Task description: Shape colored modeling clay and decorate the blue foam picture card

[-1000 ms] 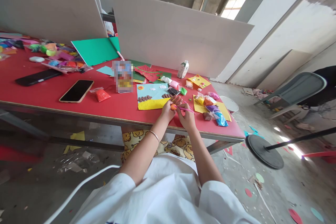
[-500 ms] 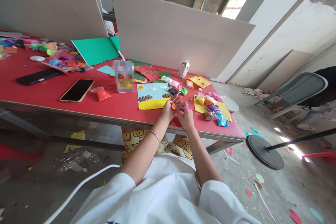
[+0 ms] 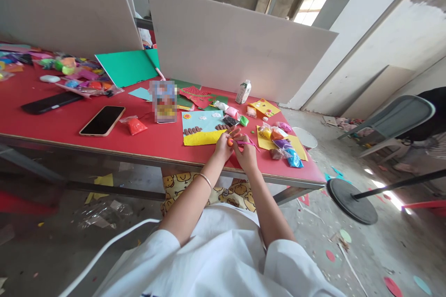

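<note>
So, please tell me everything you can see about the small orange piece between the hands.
The orange piece is a small rounded lump, like soft modelling clay, matte and plain. The left hand pinches it just above the red table, near the front edge. The right hand holds a thin pink tool whose tip meets it. Its exact shape is too small to tell.

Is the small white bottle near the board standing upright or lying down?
Upright: the white bottle stands on its base on the red table, cap on top.
</note>
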The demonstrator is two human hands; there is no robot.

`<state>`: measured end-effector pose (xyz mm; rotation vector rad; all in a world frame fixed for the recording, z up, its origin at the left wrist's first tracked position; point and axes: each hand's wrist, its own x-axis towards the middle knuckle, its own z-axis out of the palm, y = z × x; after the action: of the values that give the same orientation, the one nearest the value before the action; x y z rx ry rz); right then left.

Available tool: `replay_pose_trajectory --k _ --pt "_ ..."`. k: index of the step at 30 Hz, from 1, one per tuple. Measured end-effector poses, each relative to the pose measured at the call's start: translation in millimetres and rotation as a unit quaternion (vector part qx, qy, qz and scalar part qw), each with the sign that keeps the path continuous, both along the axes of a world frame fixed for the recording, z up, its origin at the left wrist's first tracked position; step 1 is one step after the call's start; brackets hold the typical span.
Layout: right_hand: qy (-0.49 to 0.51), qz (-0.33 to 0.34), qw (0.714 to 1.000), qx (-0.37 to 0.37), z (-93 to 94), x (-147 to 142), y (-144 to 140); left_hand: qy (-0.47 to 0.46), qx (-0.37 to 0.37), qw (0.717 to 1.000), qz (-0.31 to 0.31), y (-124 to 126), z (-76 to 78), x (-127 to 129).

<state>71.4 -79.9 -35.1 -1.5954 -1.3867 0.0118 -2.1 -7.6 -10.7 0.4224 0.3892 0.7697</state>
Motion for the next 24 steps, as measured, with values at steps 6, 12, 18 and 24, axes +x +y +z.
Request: replay_pose_trajectory --k 6,12,18,24 --pt "-0.001 0.006 1.000 -0.007 1.1 -1.1 -0.8 0.010 0.017 1.000 -0.008 2.0 -3.4 1.2" --pt "0.002 0.008 1.000 -0.015 -0.8 -0.8 -1.6 0.019 0.020 1.000 -0.010 3.2 -3.9 1.8" --pt "-0.002 0.011 1.000 -0.014 -2.0 0.0 -1.7 0.012 0.022 1.000 0.000 2.3 -6.0 2.0" --pt "-0.006 0.016 1.000 -0.012 -0.2 -1.2 -3.2 0.012 0.008 1.000 0.013 1.5 -7.8 2.2"
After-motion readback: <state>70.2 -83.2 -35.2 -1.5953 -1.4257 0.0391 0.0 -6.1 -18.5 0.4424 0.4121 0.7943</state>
